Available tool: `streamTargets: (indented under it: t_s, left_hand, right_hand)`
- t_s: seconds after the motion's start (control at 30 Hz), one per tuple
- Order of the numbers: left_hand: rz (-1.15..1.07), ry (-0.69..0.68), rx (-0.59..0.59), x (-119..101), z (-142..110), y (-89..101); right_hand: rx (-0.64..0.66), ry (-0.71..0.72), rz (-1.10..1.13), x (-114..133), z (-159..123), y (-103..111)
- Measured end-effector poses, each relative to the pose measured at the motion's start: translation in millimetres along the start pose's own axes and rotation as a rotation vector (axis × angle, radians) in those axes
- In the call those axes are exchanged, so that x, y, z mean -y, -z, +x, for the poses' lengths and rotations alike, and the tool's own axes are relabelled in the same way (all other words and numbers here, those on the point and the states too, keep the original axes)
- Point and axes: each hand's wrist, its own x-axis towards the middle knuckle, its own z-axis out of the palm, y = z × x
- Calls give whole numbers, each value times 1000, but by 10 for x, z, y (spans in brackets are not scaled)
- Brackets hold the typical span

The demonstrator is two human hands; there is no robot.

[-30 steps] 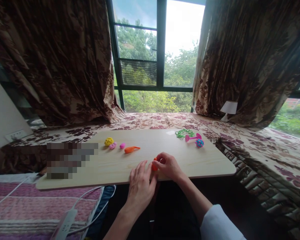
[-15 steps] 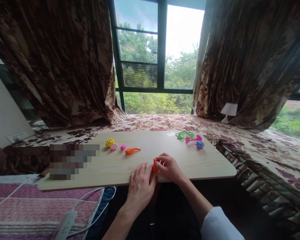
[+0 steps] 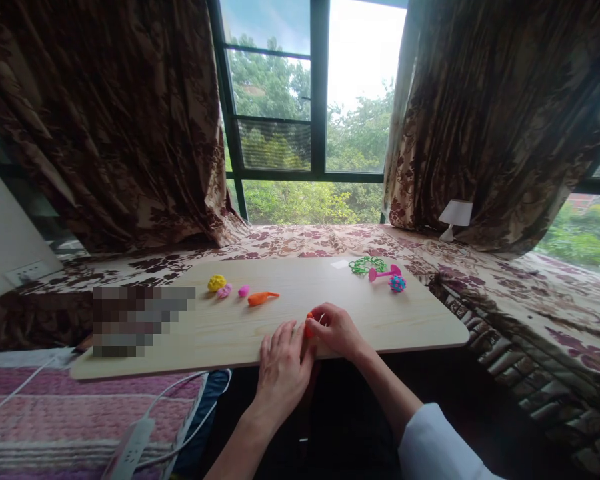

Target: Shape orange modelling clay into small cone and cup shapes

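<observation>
My right hand (image 3: 336, 331) is curled round a small orange toy (image 3: 308, 328) near the front edge of the light wooden table (image 3: 220, 327); only a sliver of orange shows between the fingers. My left hand (image 3: 281, 368) lies beside it with fingers stretched out, its fingertips touching the same orange toy. Farther back on the table lie a carrot-shaped orange toy (image 3: 262, 298), a small pink ball (image 3: 243, 291), a pale pink piece (image 3: 225, 291) and a yellow knobbly ball (image 3: 217, 283).
At the back right of the table are a green coiled cord (image 3: 368, 265), a pink stick toy (image 3: 385, 273) and a blue-pink spiky ball (image 3: 397, 284). A white lamp (image 3: 455, 217) stands on the patterned window ledge. A power strip (image 3: 128, 453) and cables lie at the lower left.
Both hands stay at the orange toy near the front edge; the right fingers have closed slightly more over it. The view shifted a little.
</observation>
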Motion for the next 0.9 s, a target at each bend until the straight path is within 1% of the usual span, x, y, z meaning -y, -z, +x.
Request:
streamTargets:
  t_s: [0.2, 0.4, 0.6, 0.77, 0.9]
  left_hand:
    - [-3, -10, 27, 56, 20, 10]
    - [-24, 11, -25, 113, -12, -27]
    - [-18, 6, -2, 50, 9, -26]
    - [-17, 13, -2, -20, 11, -22]
    - [-9, 11, 19, -13, 17, -2]
  right_hand:
    - [0, 52, -16, 1, -2, 0]
    - [-52, 50, 19, -30, 6, -24]
    - [-15, 2, 23, -28, -5, -19]
    - [-15, -16, 5, -24, -9, -15]
    - [-6, -8, -3, -17, 2, -14]
